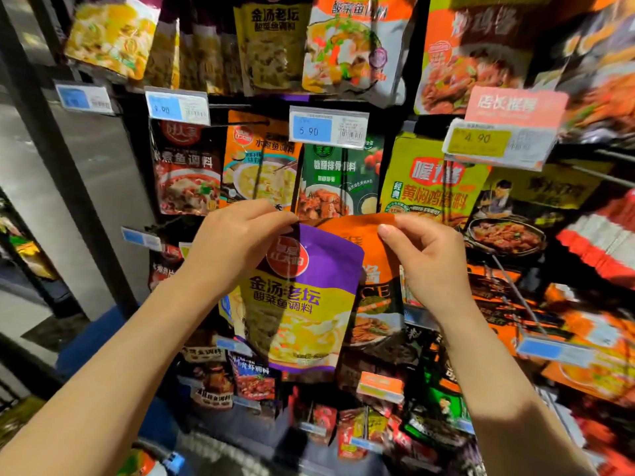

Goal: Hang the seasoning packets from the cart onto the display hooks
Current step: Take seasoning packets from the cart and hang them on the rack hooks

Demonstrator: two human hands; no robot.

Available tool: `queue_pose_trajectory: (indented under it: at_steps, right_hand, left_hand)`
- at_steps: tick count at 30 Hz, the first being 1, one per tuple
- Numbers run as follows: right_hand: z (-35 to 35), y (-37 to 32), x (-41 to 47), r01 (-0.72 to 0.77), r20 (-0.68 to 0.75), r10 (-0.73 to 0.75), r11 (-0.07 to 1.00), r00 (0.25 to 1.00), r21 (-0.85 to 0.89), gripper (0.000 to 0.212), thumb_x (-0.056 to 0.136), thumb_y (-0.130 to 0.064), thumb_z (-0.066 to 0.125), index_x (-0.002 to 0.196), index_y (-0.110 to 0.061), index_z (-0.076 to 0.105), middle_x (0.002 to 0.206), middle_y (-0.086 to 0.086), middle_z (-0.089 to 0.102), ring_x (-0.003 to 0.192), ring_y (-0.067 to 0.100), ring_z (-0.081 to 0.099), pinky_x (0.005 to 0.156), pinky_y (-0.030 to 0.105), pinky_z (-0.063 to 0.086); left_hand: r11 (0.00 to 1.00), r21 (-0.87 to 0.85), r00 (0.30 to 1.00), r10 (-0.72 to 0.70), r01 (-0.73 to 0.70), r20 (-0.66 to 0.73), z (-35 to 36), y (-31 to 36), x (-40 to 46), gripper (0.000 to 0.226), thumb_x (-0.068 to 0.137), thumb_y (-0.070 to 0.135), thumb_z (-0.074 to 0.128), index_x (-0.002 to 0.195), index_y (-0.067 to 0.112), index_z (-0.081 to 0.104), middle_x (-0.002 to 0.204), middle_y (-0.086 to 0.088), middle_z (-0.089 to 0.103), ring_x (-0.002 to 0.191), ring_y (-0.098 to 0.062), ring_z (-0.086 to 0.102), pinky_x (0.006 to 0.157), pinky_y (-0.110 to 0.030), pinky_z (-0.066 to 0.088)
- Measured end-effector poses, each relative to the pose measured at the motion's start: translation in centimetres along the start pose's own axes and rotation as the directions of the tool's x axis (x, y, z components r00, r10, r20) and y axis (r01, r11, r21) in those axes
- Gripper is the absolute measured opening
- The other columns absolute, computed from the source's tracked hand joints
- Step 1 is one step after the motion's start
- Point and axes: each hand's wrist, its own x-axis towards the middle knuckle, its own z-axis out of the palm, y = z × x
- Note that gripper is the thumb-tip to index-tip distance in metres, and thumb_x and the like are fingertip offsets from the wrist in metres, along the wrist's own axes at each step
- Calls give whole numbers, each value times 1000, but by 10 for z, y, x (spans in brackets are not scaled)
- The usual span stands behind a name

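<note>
Head cam shows you mid-hang, w/ 2 packets up in front of the display. Your left hand (pixel 237 242) pinches the top edge of the purple-and-yellow packet (pixel 302 304), thumb and fingers closed on that strip. Your right hand (pixel 426 259) pinches the top of the orange packet (pixel 374 269) just behind it, fingers curled round the edge. Both packets hang free below your grip, overlapping, not on any hook yet.

Step in hand, as I judge it: separating the 2 and lining 1 up for a peg. The matching purple-and-yellow packs (pixel 271 46) hang in the top row, above the 5.90 price tag (pixel 328 127), so that looks like the target for the front one.

Next move calls for raising it well up, finding the hang hole (can't tell where it sits, fingers cover it) and threading it past the tag onto the hook. Cart isn't clearly visible.
</note>
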Motion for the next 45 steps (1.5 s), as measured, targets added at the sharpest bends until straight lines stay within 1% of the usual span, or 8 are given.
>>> queue_pose_trajectory:
  at_steps: [5, 10, 19, 24, 29, 32, 41, 45]
  right_hand:
    - [-4, -5, 1, 19, -55, -21, 999, 998, -39, 13, 86, -27, 57, 87, -24, 70, 81, -12, 68, 77, 5, 63, 70, 25, 50]
    - [-35, 9, 0, -101, -213, 106, 994, 971, 36, 11, 82, -29, 60, 78, -37, 66, 76, -21, 69, 74, 4, 63, 68, 28, 50]
    - [-64, 17, -18, -135, -275, 105, 987, 956, -91, 17, 89, -15, 61, 85, -30, 68, 79, -25, 68, 77, 2, 64, 72, 29, 52]
    - [-72, 4, -21, -120, -339, 91, 991, 936, -66, 31, 88, -3, 61, 85, -34, 63, 79, -29, 66, 74, -7, 61, 67, 10, 47]
    - [-89, -2, -38, -150, -405, 69, 974, 912, -172, 19, 88, -3, 61, 93, -21, 66, 82, -19, 65, 77, -5, 61, 69, 8, 45]
    - [-107, -5, -50, -190, -472, 72, 960, 879, -206, 25, 88, -7, 63, 88, -32, 63, 80, -26, 66, 76, -7, 60, 69, 7, 44]
    - [-164, -47, -47, -254, -631, -2, 914, 776, -315, 33, 85, -19, 61, 80, -51, 65, 79, -27, 66, 74, -4, 60, 70, 15, 47]
    - [-195, -65, -13, -189, -656, -118, 906, 746, -378, 23, 87, -13, 61, 85, -36, 63, 73, -29, 64, 71, -6, 59, 68, 14, 46]
  left_hand:
    - [998, 61, 997, -28, 33, -78, -2, -4, 0, 22, 89, 16, 54, 98, 7, 72, 83, -12, 67, 71, -31, 65, 58, -37, 54]
    - [970, -33, 951, -241, 239, -195, -29, -31, -7, 20, 93, 21, 57, 101, 9, 71, 92, -12, 70, 81, -32, 66, 69, -45, 53]
    - [991, 82, 988, -92, 103, -128, -33, -37, 6, 27, 93, 26, 52, 91, 10, 74, 84, -11, 69, 74, -32, 66, 56, -40, 51]
    - [993, -25, 985, -117, 115, -127, -23, -40, 14, 31, 89, 31, 51, 92, 9, 73, 84, -10, 69, 74, -31, 66, 57, -42, 52]
    - [992, -118, 993, -59, 47, -101, 4, -22, 30, 29, 86, 29, 51, 91, 11, 74, 87, -7, 71, 83, -19, 59, 64, -30, 42]
    - [979, -200, 996, 9, -25, -83, 22, -6, 43, 29, 85, 26, 50, 90, 11, 74, 87, -6, 72, 83, -14, 55, 62, -25, 37]
    - [885, -452, 993, 86, -111, -75, 53, 31, 93, 32, 88, 30, 47, 94, 14, 74, 92, -1, 71, 85, -23, 66, 67, -36, 51]
    - [863, -483, 987, 92, -146, -134, 51, 42, 122, 34, 88, 34, 47, 94, 15, 74, 92, -1, 72, 84, -23, 66, 66, -39, 53]
